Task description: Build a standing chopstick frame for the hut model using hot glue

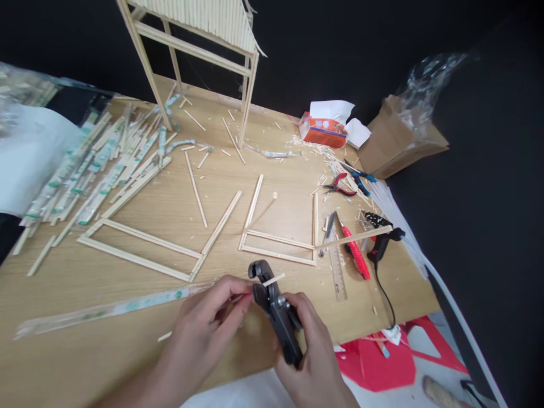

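Observation:
In my right hand (309,345) is a black hand cutter (278,311), its hooked jaw pointing away from me and its handles inside my curled fingers. My left hand (216,323) is closed in a pinch right beside the jaws. A thin wooden stick (274,280) lies across the jaws, its free end showing to the right; the rest runs behind the jaw toward my left fingertips. Beyond the cutter lie two open stick frames, one at the left (140,262) and another in the middle (278,254).
A tall stick structure (193,45) stands at the back. Wrapped chopsticks (102,170) heap up at the left. On the right lie red-handled pliers (340,186), a red utility knife (355,252), a clear ruler (338,275) and a glue gun (378,235). Behind are a tissue pack (323,133) and cardboard box (391,141).

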{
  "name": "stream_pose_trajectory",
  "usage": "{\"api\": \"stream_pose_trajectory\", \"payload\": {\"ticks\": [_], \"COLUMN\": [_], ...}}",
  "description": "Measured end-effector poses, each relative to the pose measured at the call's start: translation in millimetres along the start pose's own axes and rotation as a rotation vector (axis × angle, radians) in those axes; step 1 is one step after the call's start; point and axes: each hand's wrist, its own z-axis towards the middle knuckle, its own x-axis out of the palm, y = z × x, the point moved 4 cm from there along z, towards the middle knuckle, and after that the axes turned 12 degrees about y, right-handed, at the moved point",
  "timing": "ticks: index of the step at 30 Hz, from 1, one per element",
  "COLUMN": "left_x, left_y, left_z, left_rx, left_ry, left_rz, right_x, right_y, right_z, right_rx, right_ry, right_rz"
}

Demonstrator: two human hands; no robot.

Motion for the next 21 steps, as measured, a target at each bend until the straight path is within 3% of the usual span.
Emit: {"api": "stream_pose_trajectory", "payload": {"ticks": [17, 21], "left_x": [3.0, 3.7], "left_y": [-0.8, -0.6], "left_z": [4.0, 1.3], "left_rx": [-0.08, -0.058], "left_ry": [0.077, 0.081], "left_rz": [-0.105, -0.042], "right_x": [-6.1, -6.7], "right_y": [1.1, 2.1], "right_z": [-6.5, -7.4], "right_rx": [0.014, 0.004], "right_ry": [0.018, 0.007], "right_rz": [0.001, -0.008]}}
